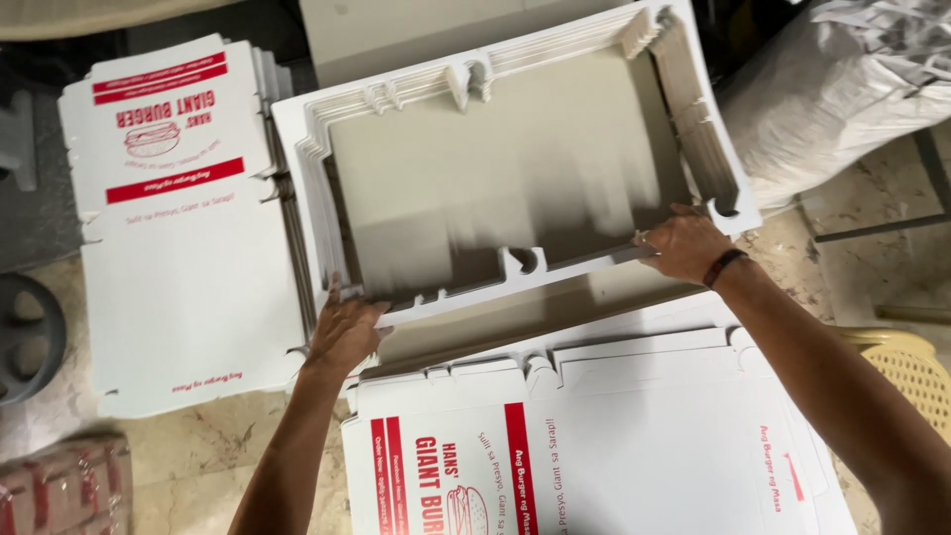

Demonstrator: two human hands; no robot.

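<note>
Head view: blank stack [515, 168] lies upside down, long axis left-right, on the floor ahead. Left hand [345, 332] grips its near-left corner, right hand [684, 243] closed on the near edge towards the right; both touching.

packing workroom | stacks of flat printed cartons [188, 228] | stone floor [198, 446] | stuffed scrap sack [842, 89]

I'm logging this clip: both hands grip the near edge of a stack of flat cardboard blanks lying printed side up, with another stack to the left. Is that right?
Not quite. In the head view the left hand and right hand do grip the near edge of the stack of blanks, but it lies plain grey side up. The printed stack on the left is as you say.
</note>
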